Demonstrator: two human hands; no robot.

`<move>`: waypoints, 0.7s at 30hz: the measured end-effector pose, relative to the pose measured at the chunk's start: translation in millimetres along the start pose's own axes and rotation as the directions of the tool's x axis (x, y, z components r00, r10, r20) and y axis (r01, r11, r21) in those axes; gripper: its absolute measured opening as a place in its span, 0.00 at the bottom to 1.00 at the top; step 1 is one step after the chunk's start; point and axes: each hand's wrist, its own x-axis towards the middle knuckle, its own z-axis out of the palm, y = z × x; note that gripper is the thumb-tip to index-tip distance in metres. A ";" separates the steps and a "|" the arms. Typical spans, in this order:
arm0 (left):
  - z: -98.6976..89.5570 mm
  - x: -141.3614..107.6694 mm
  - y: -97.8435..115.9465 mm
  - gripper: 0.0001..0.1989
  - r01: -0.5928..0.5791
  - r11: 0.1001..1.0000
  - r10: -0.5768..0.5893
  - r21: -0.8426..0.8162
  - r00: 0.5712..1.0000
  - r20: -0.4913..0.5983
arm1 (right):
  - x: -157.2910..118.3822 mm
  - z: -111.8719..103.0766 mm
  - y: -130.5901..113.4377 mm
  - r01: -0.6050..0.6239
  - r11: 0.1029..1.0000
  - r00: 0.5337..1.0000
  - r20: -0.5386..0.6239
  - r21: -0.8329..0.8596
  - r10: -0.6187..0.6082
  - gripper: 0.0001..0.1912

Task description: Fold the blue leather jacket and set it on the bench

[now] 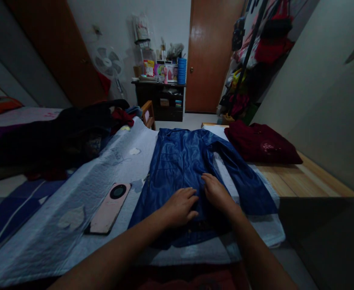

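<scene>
A shiny dark blue jacket [177, 161] lies spread on a light quilted cover [125, 161], its collar at the far end. One sleeve [240, 173] stretches out to the right; the other sleeve does not show. My left hand [180, 207] rests on the lower middle of the jacket, fingers extended and slightly bent. Beside it, my right hand [216, 192] lies over the jacket's right side, fingers stretched forward. Neither hand holds anything that I can see. To the left of the jacket lies a pink phone [110, 207] with a round black camera ring.
A folded maroon garment [261, 143] sits on a wooden board [304, 179] at the right. Dark clothes [59, 133] are heaped on the left. Farther back stand a fan [107, 62], a dark shelf [160, 100] with items on it, and a brown door [210, 56].
</scene>
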 end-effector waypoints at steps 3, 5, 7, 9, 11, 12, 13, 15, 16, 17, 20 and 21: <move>4.1 4.4 16.8 0.18 -0.064 0.997 0.067 -0.047 0.995 0.078 | 26.5 -4.3 11.5 0.006 1.000 0.999 0.050 -0.020 -0.005 0.27; 7.2 6.2 21.7 0.17 -0.060 0.997 0.065 -0.042 0.991 0.113 | 44.5 -6.6 17.3 -0.020 1.000 0.995 0.100 -0.003 0.020 0.27; 10.0 8.6 22.4 0.15 -0.047 0.998 0.052 -0.040 0.989 0.135 | 59.4 -8.2 23.6 -0.070 0.998 0.983 0.171 0.007 0.068 0.24; 12.7 11.9 21.0 0.12 -0.037 0.998 0.045 -0.057 0.988 0.149 | 69.0 -9.2 31.7 -0.118 0.993 0.968 0.223 -0.006 0.116 0.22; 15.1 15.0 19.4 0.10 -0.028 0.996 0.041 -0.080 0.986 0.159 | 73.3 -10.2 41.7 -0.155 0.987 0.958 0.238 -0.035 0.159 0.20; 16.1 16.3 18.9 0.10 -0.024 0.996 0.039 -0.089 0.985 0.167 | 74.0 -10.9 47.0 -0.171 0.984 0.955 0.236 -0.052 0.179 0.20; 16.9 17.3 18.6 0.09 -0.021 0.995 0.038 -0.096 0.984 0.176 | 74.0 -11.6 51.9 -0.185 0.980 0.953 0.232 -0.065 0.196 0.20; 17.8 18.3 18.4 0.11 -0.032 0.993 0.054 -0.117 0.980 0.191 | 73.2 -13.1 59.5 -0.202 0.975 0.950 0.223 -0.090 0.218 0.21; 17.9 18.4 18.5 0.12 -0.046 0.990 0.071 -0.132 0.979 0.193 | 72.7 -13.4 61.7 -0.202 0.974 0.950 0.222 -0.101 0.220 0.21; 17.8 18.5 18.5 0.14 -0.062 0.987 0.090 -0.146 0.978 0.190 | 72.1 -13.2 62.5 -0.196 0.974 0.951 0.223 -0.112 0.217 0.21; 17.5 19.1 18.8 0.16 -0.087 0.981 0.121 -0.172 0.973 0.198 | 68.5 -8.3 57.5 -0.145 0.978 0.953 0.244 -0.153 0.179 0.18; 17.6 19.7 18.9 0.17 -0.084 0.982 0.119 -0.172 0.970 0.210 | 66.3 -5.1 54.0 -0.120 0.978 0.954 0.254 -0.171 0.161 0.17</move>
